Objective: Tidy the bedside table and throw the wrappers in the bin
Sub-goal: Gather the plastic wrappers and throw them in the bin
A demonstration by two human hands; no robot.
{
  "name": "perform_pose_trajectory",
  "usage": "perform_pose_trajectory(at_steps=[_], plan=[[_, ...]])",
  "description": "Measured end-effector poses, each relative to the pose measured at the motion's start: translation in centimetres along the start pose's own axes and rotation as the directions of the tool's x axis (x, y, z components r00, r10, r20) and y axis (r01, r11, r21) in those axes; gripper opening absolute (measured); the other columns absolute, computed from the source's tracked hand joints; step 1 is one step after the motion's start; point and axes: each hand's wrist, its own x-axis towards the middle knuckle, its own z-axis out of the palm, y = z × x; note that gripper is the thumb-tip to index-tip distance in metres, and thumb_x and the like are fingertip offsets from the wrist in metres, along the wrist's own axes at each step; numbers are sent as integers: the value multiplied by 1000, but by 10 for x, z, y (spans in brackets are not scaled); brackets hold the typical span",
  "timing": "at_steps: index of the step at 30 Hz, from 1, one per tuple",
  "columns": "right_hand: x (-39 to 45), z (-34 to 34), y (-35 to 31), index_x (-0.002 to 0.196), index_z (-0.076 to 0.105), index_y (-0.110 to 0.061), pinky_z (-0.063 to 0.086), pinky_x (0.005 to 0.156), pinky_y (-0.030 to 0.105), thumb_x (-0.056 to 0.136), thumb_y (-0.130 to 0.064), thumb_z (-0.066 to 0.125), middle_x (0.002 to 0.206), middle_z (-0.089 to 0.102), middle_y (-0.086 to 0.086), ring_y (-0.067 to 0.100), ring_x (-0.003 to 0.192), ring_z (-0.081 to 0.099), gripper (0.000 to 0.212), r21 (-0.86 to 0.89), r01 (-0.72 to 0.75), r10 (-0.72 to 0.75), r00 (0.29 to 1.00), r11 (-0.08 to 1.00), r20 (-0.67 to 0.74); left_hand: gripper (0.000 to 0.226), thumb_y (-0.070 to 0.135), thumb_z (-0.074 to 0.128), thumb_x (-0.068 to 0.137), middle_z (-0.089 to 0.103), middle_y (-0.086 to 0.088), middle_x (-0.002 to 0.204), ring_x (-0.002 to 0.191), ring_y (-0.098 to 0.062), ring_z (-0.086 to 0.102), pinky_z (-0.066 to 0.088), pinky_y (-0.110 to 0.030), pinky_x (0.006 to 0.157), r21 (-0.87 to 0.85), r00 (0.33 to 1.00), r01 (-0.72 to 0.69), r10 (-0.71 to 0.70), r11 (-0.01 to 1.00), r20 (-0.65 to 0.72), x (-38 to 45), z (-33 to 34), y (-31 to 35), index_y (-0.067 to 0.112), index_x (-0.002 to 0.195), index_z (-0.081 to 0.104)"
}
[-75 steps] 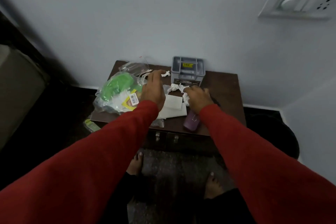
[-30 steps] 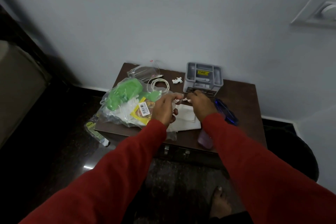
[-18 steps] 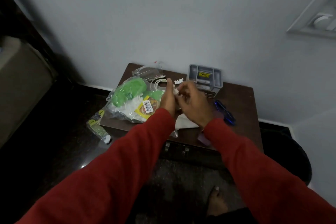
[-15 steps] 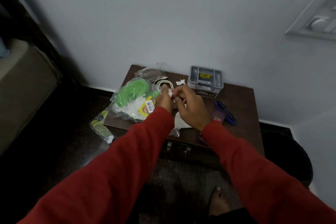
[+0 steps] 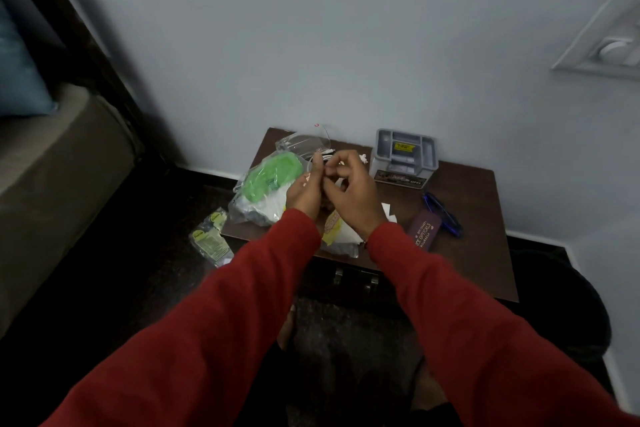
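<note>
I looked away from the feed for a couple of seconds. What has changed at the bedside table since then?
Both hands have lifted off the table: the left hand and right hand now meet above it, fingers curled around small white scraps picked up from in front of the grey organiser. The green bag, purple case and blue glasses stayed put.

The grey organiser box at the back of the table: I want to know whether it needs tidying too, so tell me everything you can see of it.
The grey organiser box looks like moulded plastic, open-topped and split into several compartments. A yellow label lies in its middle compartment, and a dark printed strip runs along its front base. It stands upright and squarely on the bedside table, at the back near the wall. Neither hand touches it; the right hand hovers just in front and left of it. Whether anything else sits inside is unclear.
</note>
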Motion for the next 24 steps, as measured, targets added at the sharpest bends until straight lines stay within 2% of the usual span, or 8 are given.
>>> perform_pose_trajectory(at_steps=[2, 4, 6, 9, 12, 16, 19, 24], plan=[[11, -5, 3, 95, 53, -18, 54, 67, 28, 88, -7, 61, 85, 72, 4, 11, 75, 69, 14, 70, -22, 30, 992, 997, -124, 42, 47, 60, 95, 43, -2, 64, 47, -9, 40, 33, -18, 37, -32, 996, -22, 19, 999, -90, 7, -2, -1, 5, 90, 58], [30, -13, 15, 93, 56, -18, 56, 74, 35, 88, -4, 55, 88, 70, 6, 19, 83, 69, 15, 9, -100, 99, 962, 995, -254, 33, 40, 55, 100, 40, 0, 63, 43, -7, 38, 30, -17, 36, -53, 989, -31, 23, 998, -147, 13, -3, 0, 14, 80, 52], [54, -20, 33, 97, 64, -14, 53, 84, 34, 87, 0, 51, 100, 68, 8, 23, 96, 65, 22, -236, -197, 151, 968, 952, -199, 31, 35, 52, 103, 45, -1, 64, 40, -5, 41, 32, -15, 35, -30, 990, -57, 53, 998, -130, 21, -6, -1, 13, 81, 58], [86, -16, 61, 119, 64, -7, 43, 103, 34, 84, 6, 50, 127, 54, 19, 32, 120, 53, 40, -586, -230, 300, 954, 777, 24, 28, 31, 51, 103, 57, 1, 69, 41, -4, 47, 33, -15, 37, 21, 994, -80, 82, 997, -74, 32, -10, 2, 9, 93, 64], [110, -4, 79, 134, 53, -10, 38, 109, 36, 87, 0, 51, 143, 34, 23, 37, 128, 46, 47, -708, -280, 443, 895, 648, 52, 31, 37, 50, 103, 51, 4, 64, 43, -7, 42, 29, -16, 40, 72, 996, -68, 72, 995, -57, 42, -12, 9, 13, 91, 64], [128, 12, 91, 131, 53, -5, 42, 105, 43, 89, -14, 58, 148, 30, 29, 42, 131, 43, 42, -857, -282, 561, 827, 431, 11, 45, 51, 39, 103, 49, 7, 60, 44, -9, 39, 28, -17, 43, 128, 998, -52, 56, 990, -27, 52, -19, 5, 16, 88, 63], [133, 13, 92, 124, 57, -3, 46, 103, 45, 83, -18, 66, 136, 48, 27, 42, 126, 47, 44, -904, -194, 539, 841, 380, 46, 45, 53, 41, 102, 52, 7, 64, 46, -10, 42, 29, -21, 50, 151, 999, -51, 51, 987, 5, 56, -24, 4, 18, 90, 64], [124, 5, 90, 109, 63, 1, 52, 90, 45, 86, 9, 49, 120, 53, 23, 42, 107, 59, 28, -833, -136, 254, 967, 537, 6, 37, 48, 46, 101, 59, -2, 84, 53, -12, 49, 36, -25, 52, 165, 998, -48, 53, 985, -25, 53, -19, 8, 17, 95, 66]])
